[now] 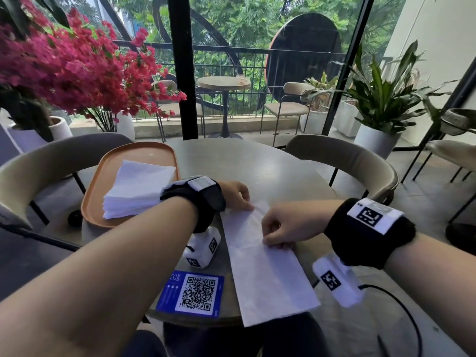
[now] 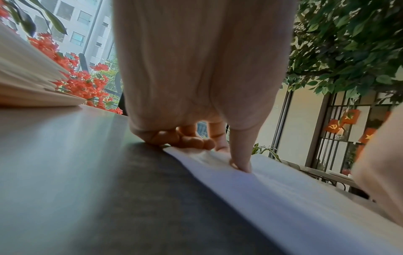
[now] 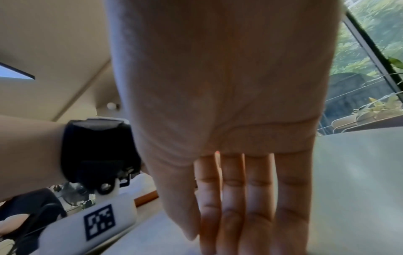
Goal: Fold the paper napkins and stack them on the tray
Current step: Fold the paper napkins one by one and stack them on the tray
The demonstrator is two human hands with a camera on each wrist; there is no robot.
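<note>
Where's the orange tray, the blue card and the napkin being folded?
orange oval tray (image 1: 140, 153), head view, bare far floor.
blue QR-code card (image 1: 168, 292), head view, blue left margin.
long white paper napkin (image 1: 270, 279), head view, near half.

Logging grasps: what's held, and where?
The napkin, flat on the table: left hand presses its far end, right hand its right edge midway; no clear grip.

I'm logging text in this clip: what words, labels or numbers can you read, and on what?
No word reads clearly.
Blue card: QR code; small print too small to read.
Wristband tag: black-and-white marker pattern, no letters.
Red flags: yellow emblems, no words.
</note>
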